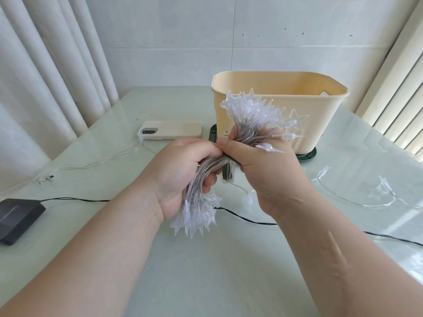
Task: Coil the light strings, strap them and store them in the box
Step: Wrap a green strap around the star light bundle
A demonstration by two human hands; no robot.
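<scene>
Over the pale table (206, 271), before the cream box (325, 115), a coiled star-light bundle (206, 170) (stars fanned at both ends) is clasped by the curled left hand (180, 170) and right hand (263, 172), the latter also pinching a dark green strap (227, 172) at its middle.

You've got a light string (211, 167) of silvery-grey wires tipped with frosty, translucent white stars, crossed by a dark green strap (232, 160). Your box (274, 110) is plain creamy yellow, and the base (309, 155) beneath it is dark green. The phone (174, 133) case is cream too. The bench (206, 271) is pale, glossy mint green, the solar panel (18, 217) and cable (242, 218) are black, and the pleated curtains (45, 76) are white
</scene>
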